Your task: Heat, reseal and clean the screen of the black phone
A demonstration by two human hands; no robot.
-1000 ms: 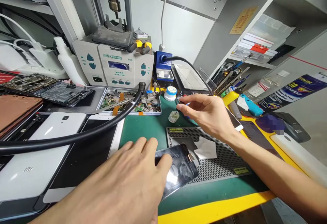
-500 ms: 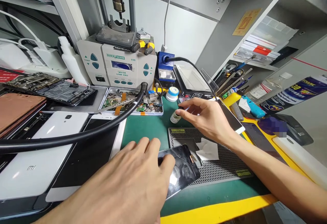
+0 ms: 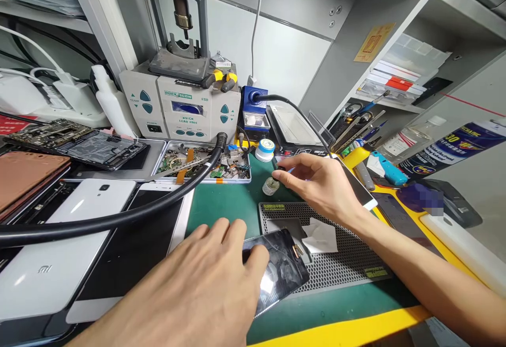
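Note:
My left hand [image 3: 213, 278] is closed on a black phone screen [image 3: 282, 262], its thumb on the near side. The screen lies partly over a grey perforated mat, with a small copper-coloured connector at its right end. My right hand [image 3: 320, 181] pinches a small dark cap [image 3: 279, 170] between thumb and forefinger. Just below and left of the fingertips stands a small glass bottle [image 3: 270, 186] with a white label, its pale round mouth showing. I cannot make out what hangs beneath the cap.
A white paper piece [image 3: 319, 235] lies on the perforated mat [image 3: 343, 262]. Behind stand a blue-lidded jar [image 3: 265, 150], a tray of circuit parts [image 3: 245, 180] and a hot-air station [image 3: 185, 107]. Its black hose [image 3: 130, 214] crosses several phones at left. Bottles and tools crowd the right.
The dark cap in my right fingers has come up off the bottle, whose mouth is now visible. My left hand keeps hold of the screen. The view has shifted slightly.

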